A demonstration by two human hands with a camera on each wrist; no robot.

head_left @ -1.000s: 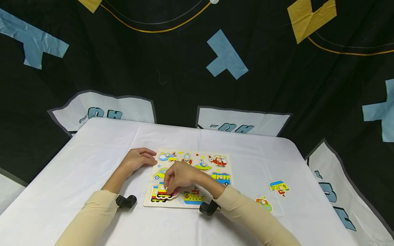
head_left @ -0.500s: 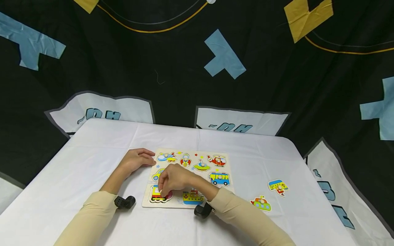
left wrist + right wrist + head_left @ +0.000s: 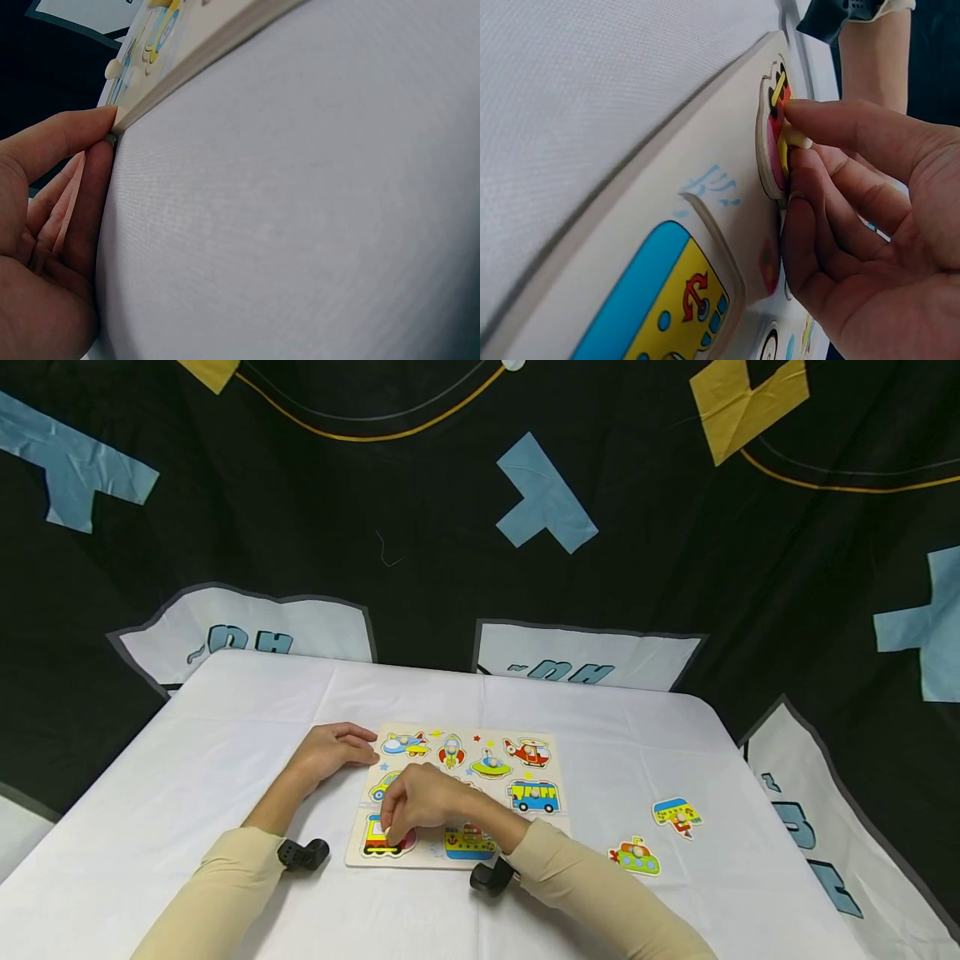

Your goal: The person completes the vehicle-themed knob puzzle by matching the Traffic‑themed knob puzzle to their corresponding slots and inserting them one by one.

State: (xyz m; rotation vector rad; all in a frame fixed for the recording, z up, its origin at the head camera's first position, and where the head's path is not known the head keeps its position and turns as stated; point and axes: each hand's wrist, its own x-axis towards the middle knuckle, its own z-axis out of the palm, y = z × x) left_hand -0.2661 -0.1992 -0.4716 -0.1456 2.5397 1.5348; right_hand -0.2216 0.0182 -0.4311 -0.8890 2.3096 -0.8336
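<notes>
My right hand (image 3: 423, 797) reaches over the beige puzzle board (image 3: 435, 857) and pinches the small knob of a train puzzle piece (image 3: 373, 844) between thumb and fingers. In the right wrist view the train piece (image 3: 774, 150) lies close over the board's surface, near its corner, its pale edge visible. Beside the board's upper left edge, my left hand (image 3: 324, 753) rests on the table. In the left wrist view its thumb (image 3: 75, 133) touches the edge of the board (image 3: 187, 75), the other fingers bent beneath. A ship picture (image 3: 660, 300) lies in a recess near the right hand.
On the white tablecloth (image 3: 525, 910), right of the board, lie a submarine piece (image 3: 637, 858) and an upside-down ship piece (image 3: 678, 816). Plane, rocket, helicopter (image 3: 528, 752) and bus (image 3: 534, 795) pieces sit on the board. A black curtain (image 3: 420, 510) hangs behind the table.
My right hand has moved slightly left and lower with the train piece, which overlapped the train picture off-centre before and now covers it. The left hand stays at the board's edge.
</notes>
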